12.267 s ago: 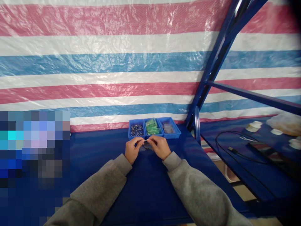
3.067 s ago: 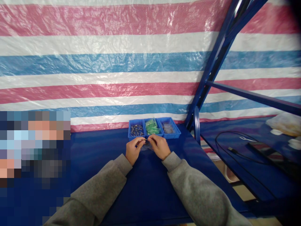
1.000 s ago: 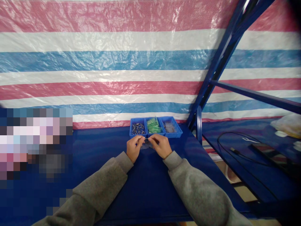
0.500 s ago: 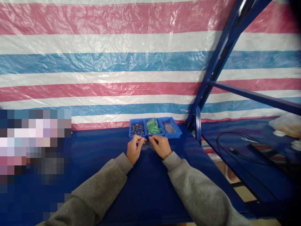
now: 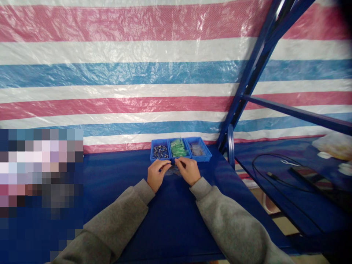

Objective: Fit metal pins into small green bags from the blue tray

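My left hand [image 5: 156,175] is in front of the left tray, thumb and fingertips in a pinch; whatever they hold is too small to make out. Just right of it, my right hand [image 5: 188,170] pinches too, and its fingertips hide what is in them. Between and below both hands shows some clear plastic [image 5: 173,170], which looks like a small bag. Behind the hands stand three joined blue trays: the left tray [image 5: 151,148] has small metal screw-like parts, the middle tray [image 5: 170,150] green packets, the right tray [image 5: 207,156] clear packets.
The trays stand at the back of the blue table [image 5: 167,216], against a striped plastic sheet [image 5: 137,73]. A blue metal frame [image 5: 247,84] rises at the right. On a second table beyond it lie a black cable [image 5: 255,165] and a plastic bag [image 5: 334,145]. The left side is pixelated.
My left fingertips have drawn slightly apart from my right ones, and the left thumb has dropped a little from the index finger. The view has shifted slightly.
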The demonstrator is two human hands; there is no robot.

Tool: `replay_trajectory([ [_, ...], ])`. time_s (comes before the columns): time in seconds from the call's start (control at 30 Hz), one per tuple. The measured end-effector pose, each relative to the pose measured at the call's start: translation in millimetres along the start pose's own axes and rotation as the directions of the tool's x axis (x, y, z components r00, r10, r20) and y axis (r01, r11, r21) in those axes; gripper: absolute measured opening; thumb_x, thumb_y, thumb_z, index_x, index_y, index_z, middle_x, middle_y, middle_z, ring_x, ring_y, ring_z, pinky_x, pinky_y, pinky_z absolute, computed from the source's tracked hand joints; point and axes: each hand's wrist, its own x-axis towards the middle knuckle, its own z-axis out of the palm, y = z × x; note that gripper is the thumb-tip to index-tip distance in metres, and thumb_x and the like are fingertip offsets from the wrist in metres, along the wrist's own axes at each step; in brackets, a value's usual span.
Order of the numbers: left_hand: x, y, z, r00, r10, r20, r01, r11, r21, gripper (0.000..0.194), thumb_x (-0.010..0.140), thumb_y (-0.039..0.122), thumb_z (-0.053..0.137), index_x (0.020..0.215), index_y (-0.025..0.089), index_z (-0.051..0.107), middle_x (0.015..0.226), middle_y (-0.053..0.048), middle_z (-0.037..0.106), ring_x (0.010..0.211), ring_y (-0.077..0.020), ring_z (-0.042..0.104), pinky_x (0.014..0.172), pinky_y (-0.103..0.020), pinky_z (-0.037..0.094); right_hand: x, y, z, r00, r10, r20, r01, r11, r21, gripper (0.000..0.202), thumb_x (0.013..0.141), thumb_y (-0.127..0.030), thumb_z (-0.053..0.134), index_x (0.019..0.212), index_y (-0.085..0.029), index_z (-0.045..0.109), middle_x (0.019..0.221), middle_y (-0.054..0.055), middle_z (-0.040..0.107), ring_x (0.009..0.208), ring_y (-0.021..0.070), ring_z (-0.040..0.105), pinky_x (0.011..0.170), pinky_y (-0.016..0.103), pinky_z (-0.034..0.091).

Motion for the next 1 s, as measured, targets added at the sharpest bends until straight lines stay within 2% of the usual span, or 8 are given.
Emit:
replay_trajectory([
  [0.13, 2.0, -1.0, -0.7, 0.998, 0.060, -0.006, -0.060, 0.998, 0.014, 0.018, 0.086, 0.026, 0.053, 0.092, 0.020, 0.068, 0.088, -0.005, 0.069, 0.081, -0.0170, 0.059, 0.079, -0.031, 0.046, 0.2, -0.8, -0.6, 1.000, 0.007, 0.000, -0.007, 1.000, -0.001, 0.038, 0.091, -0.036, 0.042, 0.064, -0.017, 0.061, 0.057, 0.003, 0.059, 0.054, 0.0133, 0.054, 0.057, 0.023, 0.037],
  [0.23, 2.3, -1.7, -0.1, 0.999, 0.045, -0.007, -0.045, 0.999, 0.022, 0.020, 0.088, 0.025, 0.050, 0.095, 0.020, 0.067, 0.085, -0.005, 0.068, 0.082, -0.0170, 0.059, 0.079, -0.031, 0.046, 0.7, -3.1, -1.8, 1.000, -0.003, -0.002, 0.003, 1.000, 0.022, 0.035, 0.090, -0.034, 0.042, 0.067, -0.017, 0.061, 0.061, 0.004, 0.061, 0.056, 0.0143, 0.056, 0.058, 0.023, 0.038],
  [0.43, 0.3, 0.6, 2.8, 0.993, -0.117, 0.004, 0.117, 0.991, -0.068, 0.019, 0.087, 0.031, 0.050, 0.096, 0.017, 0.059, 0.066, 0.001, 0.062, 0.061, -0.0118, 0.059, 0.068, -0.024, 0.046, -0.2, -8.6, -3.9, 0.995, -0.060, 0.074, 0.050, 0.990, 0.133, 0.022, 0.089, -0.031, 0.045, 0.084, -0.019, 0.063, 0.073, 0.003, 0.065, 0.063, 0.0149, 0.059, 0.060, 0.024, 0.041],
  [0.57, 0.1, 2.2, 2.1, 0.989, -0.137, 0.049, 0.141, 0.986, -0.092, 0.017, 0.087, 0.033, 0.050, 0.090, 0.017, 0.056, 0.056, 0.005, 0.055, 0.052, -0.0092, 0.054, 0.060, -0.021, 0.044, -2.4, -8.7, -1.0, 0.989, -0.071, 0.132, 0.049, 0.986, 0.162, 0.019, 0.088, -0.030, 0.047, 0.084, -0.019, 0.062, 0.067, 0.001, 0.063, 0.057, 0.0136, 0.056, 0.057, 0.023, 0.041],
  [0.67, -0.5, 2.3, 1.2, 0.989, -0.139, 0.041, 0.143, 0.985, -0.096, 0.019, 0.087, 0.034, 0.049, 0.091, 0.017, 0.057, 0.052, 0.006, 0.054, 0.049, -0.0083, 0.052, 0.058, -0.020, 0.043, -2.9, -8.0, 0.8, 0.984, -0.080, 0.160, 0.052, 0.984, 0.168, 0.020, 0.088, -0.031, 0.047, 0.081, -0.019, 0.061, 0.066, 0.001, 0.062, 0.057, 0.0134, 0.056, 0.056, 0.023, 0.041],
  [0.73, -1.1, 2.1, 1.0, 0.991, -0.132, 0.020, 0.133, 0.987, -0.093, 0.021, 0.086, 0.035, 0.051, 0.093, 0.017, 0.059, 0.055, 0.004, 0.057, 0.050, -0.0089, 0.054, 0.059, -0.020, 0.045, -2.4, -7.6, 0.7, 0.986, -0.071, 0.151, 0.048, 0.988, 0.149, 0.023, 0.089, -0.032, 0.046, 0.078, -0.019, 0.060, 0.064, 0.001, 0.061, 0.058, 0.0138, 0.057, 0.057, 0.023, 0.041],
  [0.87, -1.1, 1.7, 1.2, 0.998, -0.061, -0.008, 0.061, 0.995, -0.075, 0.020, 0.083, 0.034, 0.056, 0.088, 0.018, 0.065, 0.079, -0.003, 0.066, 0.067, -0.0129, 0.060, 0.068, -0.024, 0.048, -0.8, -6.3, -1.0, 0.995, -0.042, 0.095, 0.032, 0.994, 0.105, 0.030, 0.091, -0.033, 0.041, 0.071, -0.019, 0.058, 0.061, 0.002, 0.060, 0.059, 0.0144, 0.057, 0.059, 0.023, 0.040],
  [1.0, -0.2, 0.8, 1.0, 0.999, -0.053, 0.010, 0.054, 0.998, -0.028, 0.022, 0.086, 0.034, 0.050, 0.081, 0.017, 0.065, 0.075, -0.003, 0.065, 0.066, -0.0128, 0.059, 0.067, -0.024, 0.047, -1.1, -5.6, -0.9, 0.994, -0.042, 0.102, 0.031, 0.995, 0.099, 0.030, 0.091, -0.034, 0.041, 0.073, -0.019, 0.059, 0.061, 0.001, 0.060, 0.057, 0.0140, 0.055, 0.057, 0.023, 0.039],
])
